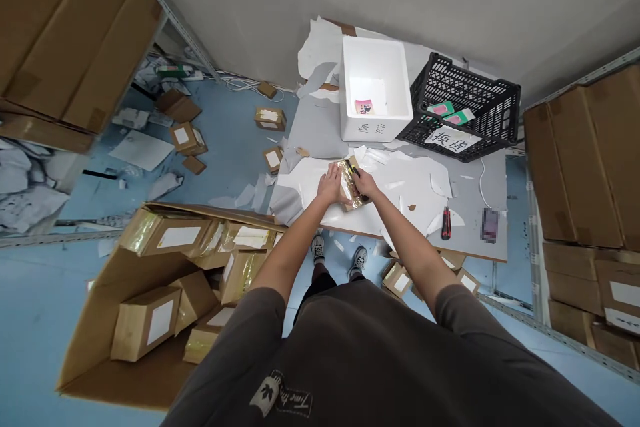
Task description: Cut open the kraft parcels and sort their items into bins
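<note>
Handling a taped box (353, 185) by the near edge of the table (480, 240).
At near left, has a large carton (95, 320) holding smaller labelled boxes (145, 323) — then lays the left hand (330, 185) across the taped box's left side, whether clasping or only pressing, cannot tell; clenches a yellow-and-black tool (355, 171) in the right hand (365, 184). Farther back, has a white foam box (376, 128) with a pink packet (365, 107) inside — and at far right, a black crate (493, 107) holding green-and-pink packs (459, 117).
</note>
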`<state>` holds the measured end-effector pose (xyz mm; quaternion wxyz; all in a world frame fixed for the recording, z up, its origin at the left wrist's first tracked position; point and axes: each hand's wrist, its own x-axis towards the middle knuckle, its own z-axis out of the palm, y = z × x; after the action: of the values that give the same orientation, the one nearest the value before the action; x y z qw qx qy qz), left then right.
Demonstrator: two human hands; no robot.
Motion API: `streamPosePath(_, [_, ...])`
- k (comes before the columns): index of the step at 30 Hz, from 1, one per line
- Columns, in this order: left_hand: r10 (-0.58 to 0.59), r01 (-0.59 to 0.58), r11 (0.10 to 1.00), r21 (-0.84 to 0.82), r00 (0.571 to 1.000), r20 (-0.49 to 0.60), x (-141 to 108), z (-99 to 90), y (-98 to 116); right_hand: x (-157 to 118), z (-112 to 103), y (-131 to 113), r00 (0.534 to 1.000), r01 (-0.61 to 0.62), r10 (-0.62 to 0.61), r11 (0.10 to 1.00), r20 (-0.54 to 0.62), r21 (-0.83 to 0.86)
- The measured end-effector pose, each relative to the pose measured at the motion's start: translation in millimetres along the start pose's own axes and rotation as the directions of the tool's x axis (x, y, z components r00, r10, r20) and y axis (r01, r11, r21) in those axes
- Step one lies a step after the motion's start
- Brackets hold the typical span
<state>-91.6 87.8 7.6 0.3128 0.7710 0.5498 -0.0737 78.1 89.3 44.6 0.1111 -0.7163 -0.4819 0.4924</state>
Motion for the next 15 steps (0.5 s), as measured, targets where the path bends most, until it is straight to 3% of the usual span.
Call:
streamPosePath(5, [-0.005, 0.005, 1.0, 0.0, 1.0, 0.031, 15.9, -4.7, -5.3, 25.1, -9.3, -18.1, 0.997, 0.05, -0.071, 0.923, -0.04, -0.381])
streamPosePath(10, [0.01, -0.011, 1.0, 0.007, 0.994, 0.108, 28.9, -14.7, -16.0, 33.5, -13.4, -24.5, 0.997, 0.07, -0.076, 0.883, 0.005, -0.464])
streamPosePath(15, [0.011, -0.013, 1.0, 0.019, 0.997, 0.073, 30.5, -10.6, -12.3, 38.7, -7.0, -29.1, 0.998, 0.033, -0.057, 0.867, -0.034, -0.497])
